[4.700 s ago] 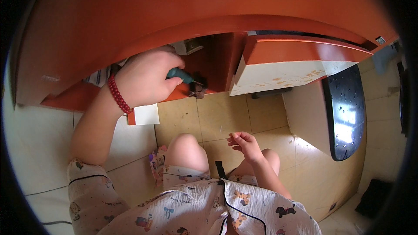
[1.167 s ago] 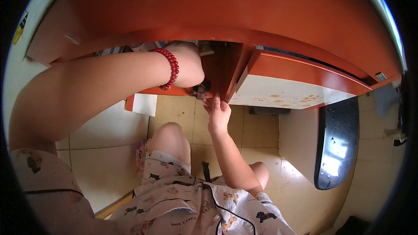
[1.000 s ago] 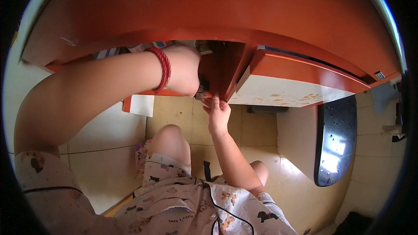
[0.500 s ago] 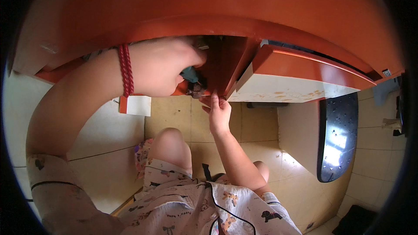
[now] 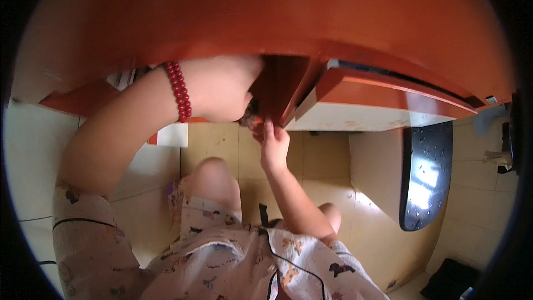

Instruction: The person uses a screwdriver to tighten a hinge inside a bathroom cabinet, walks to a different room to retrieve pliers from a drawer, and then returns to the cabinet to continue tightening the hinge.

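Observation:
My left hand (image 5: 225, 91), a red bead bracelet (image 5: 178, 91) on its wrist, reaches into a red compartment (image 5: 280, 80) under the red top (image 5: 261, 16). Its fingers are out of sight inside, so what they hold does not show. Just beside it, at the compartment's front edge, sits a small dark brown object (image 5: 249, 114), partly covered. My right hand (image 5: 274, 145) is closed on that front edge, thumb uppermost and fingers curled underneath, close to the brown object.
Right of the compartment juts a red and white drawer (image 5: 383, 105). A black, wet-looking rounded panel (image 5: 426, 178) stands beyond it at the right. A white panel (image 5: 172, 135) hangs below my left forearm. My knees are over the tiled floor (image 5: 311, 161).
My left hand has gone deeper into the compartment, and the teal thing seen at its fingers is now hidden. My right hand stays at the edge. The view has shifted slightly.

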Tool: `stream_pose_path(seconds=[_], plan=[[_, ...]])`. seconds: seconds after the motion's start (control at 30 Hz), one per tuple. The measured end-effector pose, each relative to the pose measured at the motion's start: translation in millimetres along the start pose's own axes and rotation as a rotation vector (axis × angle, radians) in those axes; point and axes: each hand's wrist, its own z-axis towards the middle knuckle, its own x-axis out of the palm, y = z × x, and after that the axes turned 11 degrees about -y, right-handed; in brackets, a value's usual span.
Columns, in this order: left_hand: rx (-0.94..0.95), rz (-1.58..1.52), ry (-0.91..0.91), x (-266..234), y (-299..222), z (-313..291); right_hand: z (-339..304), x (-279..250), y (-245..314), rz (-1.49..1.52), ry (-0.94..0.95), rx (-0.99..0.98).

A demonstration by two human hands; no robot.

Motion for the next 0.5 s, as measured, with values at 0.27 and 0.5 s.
stream_pose_path(seconds=[0.27,0.5], plan=[[-0.065,0.033,-0.301,6.1,2.2,-10.8,0.6,-0.6,11.0,0.014,0.005,0.097],[0.017,-0.335,-0.465,15.5,24.4,-21.6,1.0,0.8,9.8,-0.010,0.012,0.099]])
